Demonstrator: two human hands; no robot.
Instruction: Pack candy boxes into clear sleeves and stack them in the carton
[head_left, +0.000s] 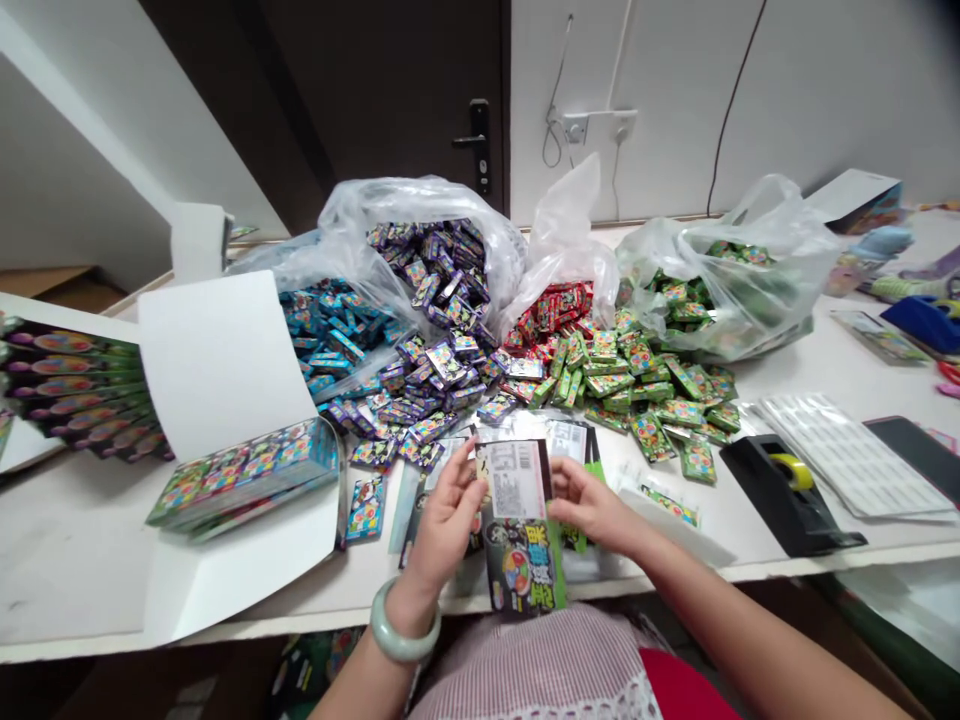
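Note:
Between my two hands, near the table's front edge, is a flat printed packet point(521, 560) in black and green, with a white label panel and a barcode on its upper part. My left hand point(446, 525) grips its left edge, the thumb lying on the front. On the opposite edge my right hand point(592, 510) pinches it with bent fingers. More flat printed packets and clear film lie under it, partly hidden by my hands. A small blue box point(366, 508) lies left of my left hand. Loose purple boxes point(442, 365) and green boxes point(649, 390) are heaped beyond.
Clear plastic bags point(510, 240) stand at the back, spilling blue boxes point(337, 330), purple and red boxes point(555, 305). An open white carton point(225, 340) with rows of boxes stands at left. To the right are a tape dispenser point(780, 500) and white sheets point(855, 455).

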